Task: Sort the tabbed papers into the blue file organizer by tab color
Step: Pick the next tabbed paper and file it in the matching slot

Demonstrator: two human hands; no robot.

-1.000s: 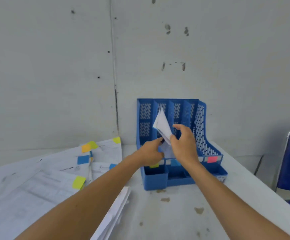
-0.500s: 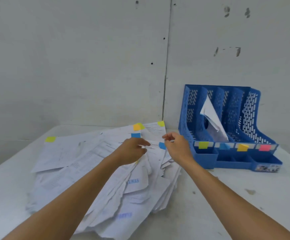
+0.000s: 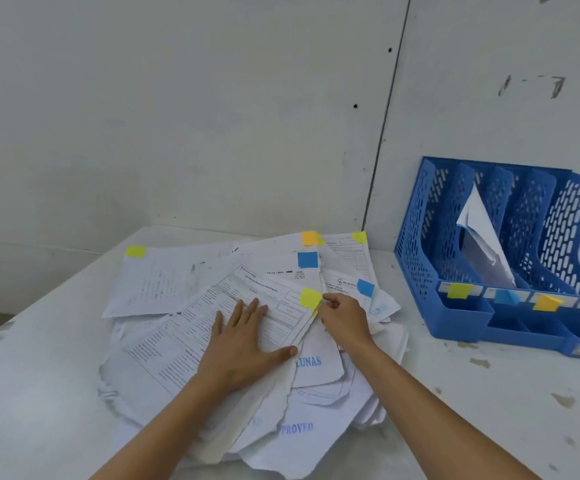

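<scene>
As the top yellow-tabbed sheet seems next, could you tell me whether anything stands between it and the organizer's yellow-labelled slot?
Nothing visible does. The yellow-tabbed sheet tops the pile, right hand at its tab; only the left hand presses flat on it. The yellow-labelled slot looks free; the filed paper stands one slot over.
</scene>
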